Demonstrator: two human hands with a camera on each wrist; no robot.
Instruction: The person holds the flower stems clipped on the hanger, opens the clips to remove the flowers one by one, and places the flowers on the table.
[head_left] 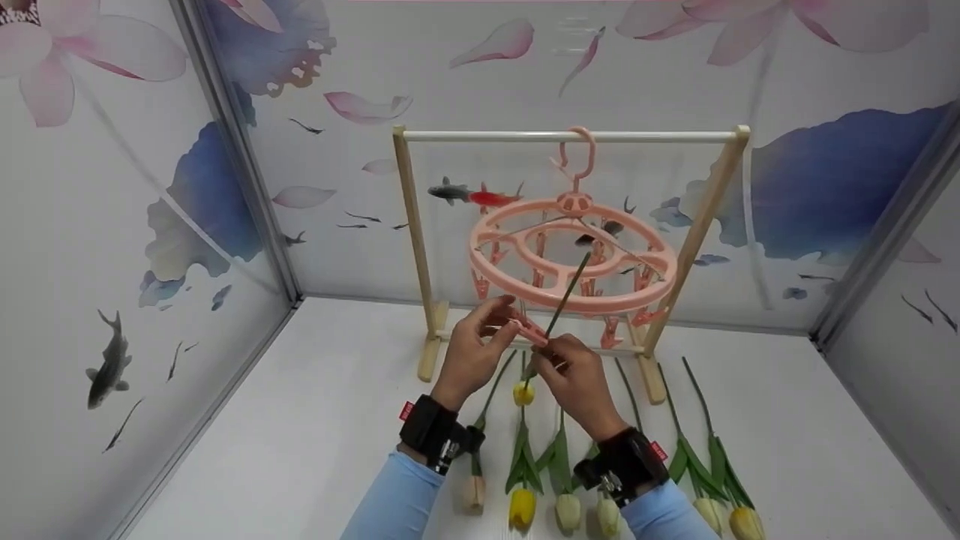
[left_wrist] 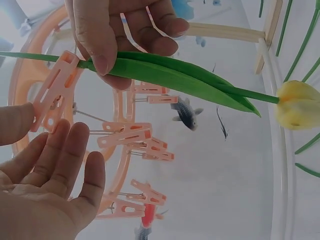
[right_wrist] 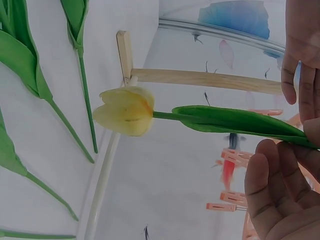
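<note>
A round pink drying hanger (head_left: pixel 600 304) with clothespins hangs in front of me. My left hand (head_left: pixel 476 345) pinches the lower end of one pink clothespin (left_wrist: pixel 55 90) between thumb and fingers. With its thumb and fingertips, my right hand (head_left: pixel 577 371) holds the stem of a pale yellow tulip (left_wrist: pixel 297 105) by its green leaf. The tulip hangs bloom-down, its bare stem (head_left: pixel 574 285) rising in front of the ring. At the clothespin's upper end, its tips overlap the stem right beside my right fingertips (left_wrist: pixel 102 62).
A rack with wooden legs (head_left: pixel 416 225) and a white top rod (head_left: pixel 487 136) carries the hanger. Several tulips, among them a yellow one (head_left: pixel 522 510), lie in a row on the white table (head_left: pixel 337 420). Printed walls (head_left: pixel 345 247) enclose the table at back and sides.
</note>
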